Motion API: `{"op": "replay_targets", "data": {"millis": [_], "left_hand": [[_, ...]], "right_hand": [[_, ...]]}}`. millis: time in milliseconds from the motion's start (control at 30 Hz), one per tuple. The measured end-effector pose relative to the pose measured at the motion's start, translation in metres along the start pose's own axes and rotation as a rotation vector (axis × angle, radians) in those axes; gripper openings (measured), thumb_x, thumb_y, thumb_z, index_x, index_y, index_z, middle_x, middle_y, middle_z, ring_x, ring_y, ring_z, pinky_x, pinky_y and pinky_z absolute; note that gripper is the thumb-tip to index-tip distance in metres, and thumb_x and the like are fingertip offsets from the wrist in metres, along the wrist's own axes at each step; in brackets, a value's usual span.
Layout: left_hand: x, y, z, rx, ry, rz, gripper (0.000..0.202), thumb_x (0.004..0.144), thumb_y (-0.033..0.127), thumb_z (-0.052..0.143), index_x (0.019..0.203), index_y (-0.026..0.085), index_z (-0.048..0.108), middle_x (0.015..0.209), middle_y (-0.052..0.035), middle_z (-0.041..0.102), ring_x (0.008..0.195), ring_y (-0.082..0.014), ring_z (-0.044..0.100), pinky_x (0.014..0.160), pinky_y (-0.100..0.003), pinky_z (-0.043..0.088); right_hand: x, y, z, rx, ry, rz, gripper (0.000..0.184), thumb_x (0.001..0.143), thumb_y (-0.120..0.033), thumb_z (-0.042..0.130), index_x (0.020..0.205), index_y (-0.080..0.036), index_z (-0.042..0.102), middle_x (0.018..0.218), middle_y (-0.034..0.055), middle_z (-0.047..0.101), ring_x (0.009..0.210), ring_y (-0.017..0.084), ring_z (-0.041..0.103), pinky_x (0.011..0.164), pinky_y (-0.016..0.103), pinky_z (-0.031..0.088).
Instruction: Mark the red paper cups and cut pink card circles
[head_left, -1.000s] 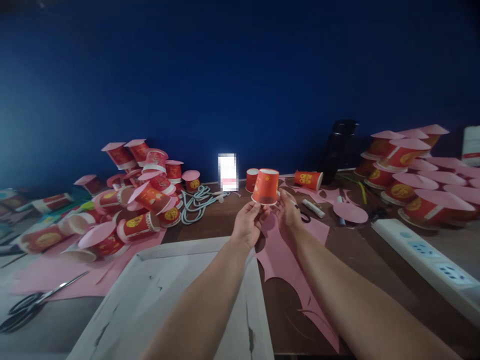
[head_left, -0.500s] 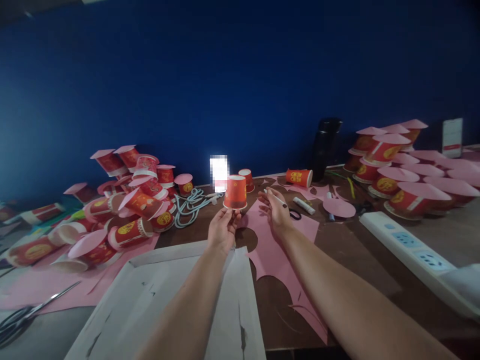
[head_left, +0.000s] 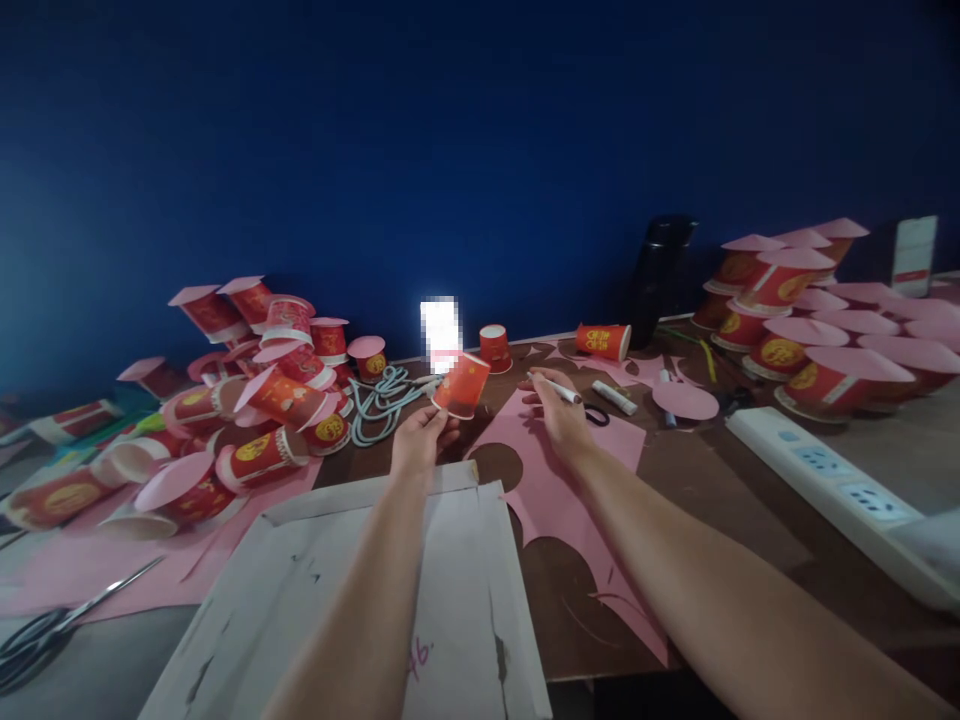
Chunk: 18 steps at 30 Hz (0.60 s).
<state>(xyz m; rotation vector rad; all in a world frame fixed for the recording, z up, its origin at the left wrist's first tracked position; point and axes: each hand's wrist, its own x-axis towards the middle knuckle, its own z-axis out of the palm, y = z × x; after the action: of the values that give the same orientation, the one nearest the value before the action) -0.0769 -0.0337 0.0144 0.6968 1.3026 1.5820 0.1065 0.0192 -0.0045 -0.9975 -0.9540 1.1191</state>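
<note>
My left hand (head_left: 418, 440) pinches the rim of a red paper cup (head_left: 461, 384), held upside down and tilted to the right above the table. My right hand (head_left: 559, 418) is closed on a white pen (head_left: 553, 388) and rests on a pink paper sheet (head_left: 559, 480) that has round holes cut out of it. The two hands are a short gap apart.
Heaps of red cups with pink paper discs lie at the left (head_left: 255, 400) and right (head_left: 810, 330). A white board (head_left: 360, 600) lies under my left arm. Scissors (head_left: 52, 625), a coiled cord (head_left: 379, 400), a power strip (head_left: 832, 490), a glue stick (head_left: 613, 396) and a black bottle (head_left: 660, 275) are around.
My left hand has carried the cup leftwards and lower and tilted it. My right hand has let go of the cup and dropped onto the pink sheet with the pen.
</note>
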Motion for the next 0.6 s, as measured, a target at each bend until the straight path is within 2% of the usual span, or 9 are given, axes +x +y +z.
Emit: {"op": "replay_targets", "data": {"millis": [100, 200, 300, 367, 433, 467, 533, 600], "left_hand": [[-0.008, -0.002, 0.009, -0.07, -0.155, -0.05, 0.009, 0.072, 0.016, 0.069, 0.079, 0.011, 0.067, 0.07, -0.005, 0.065, 0.062, -0.0086, 0.061, 0.06, -0.018, 0.052], [-0.016, -0.01, 0.02, -0.046, -0.26, -0.079, 0.014, 0.072, 0.017, 0.069, 0.084, 0.011, 0.066, 0.068, -0.0046, 0.065, 0.061, -0.0089, 0.061, 0.061, -0.019, 0.052], [-0.024, -0.019, 0.028, 0.108, -0.33, -0.078, 0.021, 0.075, 0.026, 0.068, 0.091, 0.013, 0.064, 0.072, -0.0043, 0.067, 0.061, -0.0106, 0.063, 0.062, -0.023, 0.053], [-0.03, -0.022, 0.029, 0.286, -0.324, -0.044, 0.029, 0.079, 0.036, 0.063, 0.101, 0.016, 0.062, 0.074, -0.0044, 0.068, 0.059, -0.0129, 0.063, 0.058, -0.027, 0.053], [-0.036, -0.024, 0.029, 0.518, -0.317, 0.119, 0.035, 0.082, 0.043, 0.058, 0.106, 0.018, 0.062, 0.079, -0.0057, 0.069, 0.062, -0.0154, 0.064, 0.06, -0.03, 0.053], [-0.039, -0.025, 0.028, 0.648, -0.343, 0.256, 0.035, 0.083, 0.043, 0.057, 0.107, 0.018, 0.063, 0.084, -0.0069, 0.07, 0.068, -0.0165, 0.065, 0.066, -0.032, 0.054], [-0.043, -0.025, 0.026, 0.881, -0.456, 0.562, 0.028, 0.084, 0.038, 0.056, 0.104, 0.02, 0.066, 0.098, -0.0079, 0.07, 0.085, -0.0187, 0.065, 0.081, -0.035, 0.051], [-0.044, -0.027, 0.025, 1.021, -0.604, 0.789, 0.022, 0.085, 0.028, 0.055, 0.102, 0.021, 0.068, 0.107, -0.0064, 0.07, 0.102, -0.0197, 0.061, 0.093, -0.036, 0.046]], "right_hand": [[-0.005, -0.007, -0.001, 0.09, -0.084, -0.059, 0.041, 0.071, -0.045, 0.071, 0.107, -0.03, 0.06, 0.096, -0.0005, 0.069, 0.084, 0.016, 0.063, 0.064, 0.026, 0.052], [-0.012, -0.012, -0.003, 0.151, -0.185, -0.149, 0.046, 0.07, -0.04, 0.074, 0.112, -0.032, 0.057, 0.109, -0.0005, 0.065, 0.101, 0.016, 0.06, 0.085, 0.031, 0.051], [-0.014, -0.015, -0.006, 0.066, -0.206, -0.203, 0.057, 0.067, -0.04, 0.077, 0.118, -0.031, 0.053, 0.108, 0.0008, 0.064, 0.099, 0.018, 0.06, 0.091, 0.038, 0.049], [-0.01, -0.019, -0.01, -0.003, -0.158, -0.263, 0.06, 0.066, -0.042, 0.076, 0.12, -0.031, 0.051, 0.106, 0.0008, 0.064, 0.095, 0.018, 0.061, 0.092, 0.04, 0.049], [-0.002, -0.027, -0.016, -0.031, -0.082, -0.344, 0.059, 0.071, -0.047, 0.072, 0.123, -0.031, 0.049, 0.107, 0.002, 0.062, 0.095, 0.019, 0.062, 0.091, 0.042, 0.05], [0.002, -0.032, -0.019, -0.035, -0.03, -0.387, 0.057, 0.075, -0.05, 0.067, 0.124, -0.031, 0.047, 0.11, 0.0027, 0.061, 0.097, 0.019, 0.061, 0.091, 0.042, 0.05], [0.008, -0.046, -0.026, -0.097, 0.03, -0.486, 0.055, 0.079, -0.054, 0.06, 0.127, -0.031, 0.045, 0.114, 0.0038, 0.057, 0.102, 0.02, 0.06, 0.092, 0.044, 0.05], [0.006, -0.06, -0.033, -0.183, 0.038, -0.553, 0.054, 0.081, -0.056, 0.057, 0.128, -0.031, 0.043, 0.116, 0.004, 0.055, 0.102, 0.02, 0.06, 0.092, 0.044, 0.05]]}}
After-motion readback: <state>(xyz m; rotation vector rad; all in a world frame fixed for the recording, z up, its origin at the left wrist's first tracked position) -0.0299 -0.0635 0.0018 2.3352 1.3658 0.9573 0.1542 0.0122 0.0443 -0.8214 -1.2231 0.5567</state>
